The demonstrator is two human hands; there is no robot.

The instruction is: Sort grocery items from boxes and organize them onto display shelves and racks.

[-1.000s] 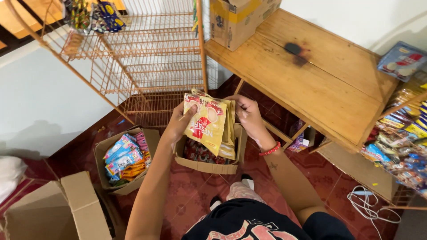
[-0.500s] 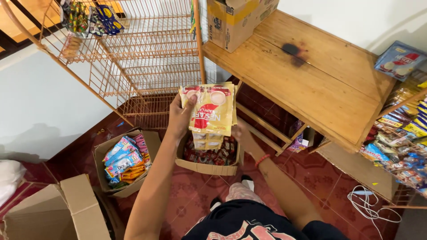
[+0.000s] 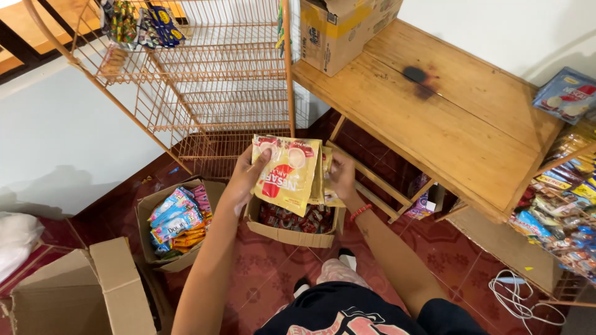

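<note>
Cardboard box (image 3: pixel 292 234) holds what look like red sachets; left hand (image 3: pixel 245 177) and right hand (image 3: pixel 341 177) grip yellow packets (image 3: pixel 288 174).

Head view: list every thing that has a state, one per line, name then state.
left hand: gripping the yellow packets
right hand: gripping the yellow packets
yellow packets: fanned, held above the small box
small box: open, holding red packets
snack box: open, full
wire rack: shelves mostly bare
</note>
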